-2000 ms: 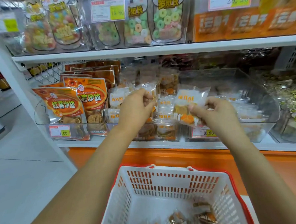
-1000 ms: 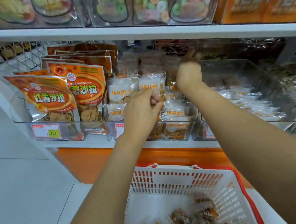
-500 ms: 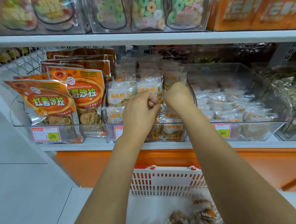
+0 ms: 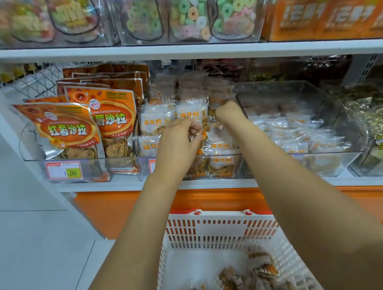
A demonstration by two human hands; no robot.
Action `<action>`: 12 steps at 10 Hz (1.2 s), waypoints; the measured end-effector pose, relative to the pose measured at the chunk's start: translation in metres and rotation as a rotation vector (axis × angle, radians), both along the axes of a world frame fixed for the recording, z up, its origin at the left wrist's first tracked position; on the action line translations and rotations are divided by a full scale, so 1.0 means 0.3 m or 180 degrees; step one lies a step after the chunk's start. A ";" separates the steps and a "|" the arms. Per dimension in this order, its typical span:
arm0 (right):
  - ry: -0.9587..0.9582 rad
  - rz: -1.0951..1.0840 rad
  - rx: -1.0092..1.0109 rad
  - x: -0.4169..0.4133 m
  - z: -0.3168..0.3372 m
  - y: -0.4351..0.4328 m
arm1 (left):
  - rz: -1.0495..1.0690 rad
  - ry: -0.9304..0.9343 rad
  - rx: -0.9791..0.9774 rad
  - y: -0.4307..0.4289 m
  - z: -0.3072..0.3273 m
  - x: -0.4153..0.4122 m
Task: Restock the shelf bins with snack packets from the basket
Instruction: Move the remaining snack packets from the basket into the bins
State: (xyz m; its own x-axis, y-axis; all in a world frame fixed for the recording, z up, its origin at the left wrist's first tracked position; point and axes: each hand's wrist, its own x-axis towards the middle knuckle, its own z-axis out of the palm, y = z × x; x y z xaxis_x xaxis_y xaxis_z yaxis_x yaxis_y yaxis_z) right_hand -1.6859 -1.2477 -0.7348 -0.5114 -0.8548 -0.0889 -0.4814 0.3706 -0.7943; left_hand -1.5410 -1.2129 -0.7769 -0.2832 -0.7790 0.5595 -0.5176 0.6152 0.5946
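Left hand (image 4: pixel 177 145): fingers pinched a clear snack packet (image 4: pixel 192 115) labelled "猫耳酥", above the clear plastic middle bin (image 4: pixel 222 154).
Right hand (image 4: pixel 227 112): at the bin's rear; fingers hidden, cannot tell.
Orange pouches (image 4: pixel 67 129): "HONGSHUSHALA".
Price tag (image 4: pixel 64 173): "1.00".
White slotted basket (image 4: pixel 212 230): below, holding packets.

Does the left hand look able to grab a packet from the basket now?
Likely not yet: the left hand pinches a snack packet at the middle bin. The open-topped basket below is unobstructed.
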 end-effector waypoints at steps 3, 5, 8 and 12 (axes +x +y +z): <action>0.1001 0.0325 -0.0752 -0.002 0.013 0.178 | -0.0021 -0.0138 -0.0586 0.135 -0.071 0.054; 0.1002 0.1542 -0.0653 0.028 -0.204 0.441 | 0.0119 -0.1979 0.0607 0.212 -0.286 0.160; 0.1033 0.1535 0.2047 -0.269 -0.903 0.603 | 0.1012 -0.2633 0.1467 0.251 -0.535 0.326; 0.1049 0.1923 0.2024 -0.368 -1.248 0.666 | 0.1460 -0.2618 0.1923 0.212 -0.650 0.340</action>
State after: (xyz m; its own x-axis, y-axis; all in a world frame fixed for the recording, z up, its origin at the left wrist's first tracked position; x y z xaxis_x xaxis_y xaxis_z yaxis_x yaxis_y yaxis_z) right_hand -1.7961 -1.0479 -1.1091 -0.0790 -0.8245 -0.5603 -0.8989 0.3020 -0.3176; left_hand -1.4390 -1.1491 -0.9720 -0.0089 -0.9852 -0.1714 -0.9946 -0.0090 0.1034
